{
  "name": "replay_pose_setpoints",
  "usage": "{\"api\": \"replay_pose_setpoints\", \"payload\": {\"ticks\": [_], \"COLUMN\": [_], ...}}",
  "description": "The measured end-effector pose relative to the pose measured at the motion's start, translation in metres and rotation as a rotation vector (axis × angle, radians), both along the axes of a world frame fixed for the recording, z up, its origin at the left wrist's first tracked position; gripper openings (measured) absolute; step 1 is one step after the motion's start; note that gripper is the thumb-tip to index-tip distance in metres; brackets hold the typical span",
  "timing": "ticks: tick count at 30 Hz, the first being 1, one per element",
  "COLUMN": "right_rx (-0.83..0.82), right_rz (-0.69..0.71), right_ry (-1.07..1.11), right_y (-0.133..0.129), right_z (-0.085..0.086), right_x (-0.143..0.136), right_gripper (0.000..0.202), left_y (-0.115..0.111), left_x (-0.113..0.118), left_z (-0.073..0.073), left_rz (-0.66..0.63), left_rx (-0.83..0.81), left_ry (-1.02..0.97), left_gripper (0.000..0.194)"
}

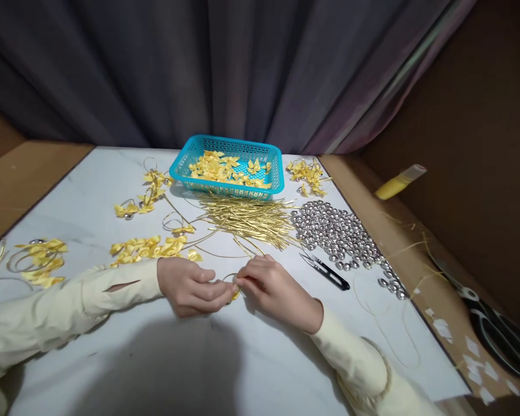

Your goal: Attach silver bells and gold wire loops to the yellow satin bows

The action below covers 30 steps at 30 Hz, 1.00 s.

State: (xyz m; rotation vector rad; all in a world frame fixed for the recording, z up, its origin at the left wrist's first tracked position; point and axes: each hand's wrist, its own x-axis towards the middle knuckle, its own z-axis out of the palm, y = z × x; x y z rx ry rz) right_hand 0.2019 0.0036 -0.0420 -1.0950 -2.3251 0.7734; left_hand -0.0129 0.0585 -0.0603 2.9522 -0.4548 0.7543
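Note:
My left hand and my right hand meet fingertip to fingertip above the front of the white board. Between them is a small yellow ribbon bow on a thin gold cord loop, mostly covered by fingers. Both hands are closed in a pinch on the cord. Just beyond them lies a bundle of cut gold cords. Loose yellow ribbon bows are spread behind my left hand. To the right of my right hand rests a black-handled pair of thread snips, with a heap of silver bells behind it.
A turquoise basket holding yellow bows stands at the back. Bow-and-bell loops lie in piles at left, back left and back right. Large scissors, paper scraps and a yellow tube are at right.

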Motion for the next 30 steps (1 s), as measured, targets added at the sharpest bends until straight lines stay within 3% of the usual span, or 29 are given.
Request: {"api": "replay_pose_setpoints", "payload": {"ticks": [3, 9, 17, 19, 24, 27, 30], "right_rx": [-0.015, -0.036, -0.029, -0.032, -0.036, -0.041, -0.047], "right_rz": [-0.015, -0.013, -0.017, -0.016, -0.017, -0.020, -0.023], "right_ry": [-0.016, -0.021, 0.021, 0.025, 0.034, 0.038, 0.037], "right_y": [-0.001, -0.002, -0.002, -0.002, -0.002, -0.002, -0.001], "right_z": [-0.001, -0.001, 0.001, 0.001, 0.000, 0.001, 0.002], "right_x": [-0.001, -0.003, -0.002, -0.002, -0.002, -0.001, -0.001], "right_gripper": [0.012, 0.013, 0.013, 0.013, 0.012, 0.013, 0.014], "left_y": [0.000, -0.003, -0.002, -0.003, -0.004, -0.002, -0.001], "left_x": [-0.001, -0.002, -0.006, -0.005, -0.003, -0.006, -0.009], "left_z": [-0.001, 0.010, 0.008, 0.006, 0.003, -0.001, -0.003], "left_rz": [0.044, 0.077, 0.078, 0.053, 0.016, 0.044, 0.008], "left_rx": [-0.015, 0.269, -0.020, 0.049, 0.396, 0.519, 0.543], "left_ry": [0.102, -0.011, 0.238, 0.158, -0.153, -0.179, -0.109], "left_gripper": [0.023, 0.026, 0.034, 0.037, 0.041, 0.048, 0.051]}}
